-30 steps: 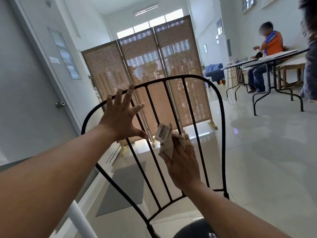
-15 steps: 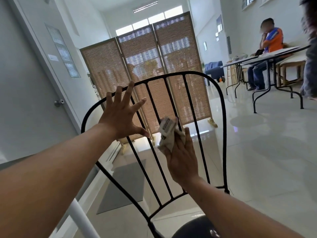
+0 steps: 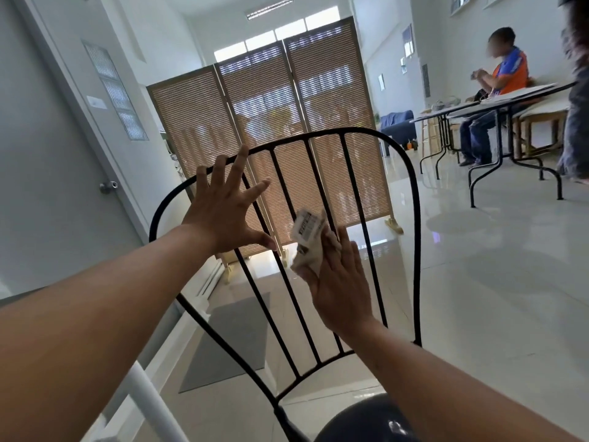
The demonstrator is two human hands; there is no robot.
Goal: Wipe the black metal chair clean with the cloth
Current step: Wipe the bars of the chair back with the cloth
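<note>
Against the chair (image 3: 411, 199) back, right hand (image 3: 342, 288) flat, fingers straight, presses cloth (image 3: 307, 247) onto a middle bar. Bars run upright, so strokes likely go along them. Left hand (image 3: 223, 208), fingers spread, braces the back's upper left.

Folding screen (image 3: 271, 138) behind chair (image 3: 411, 193)
</note>
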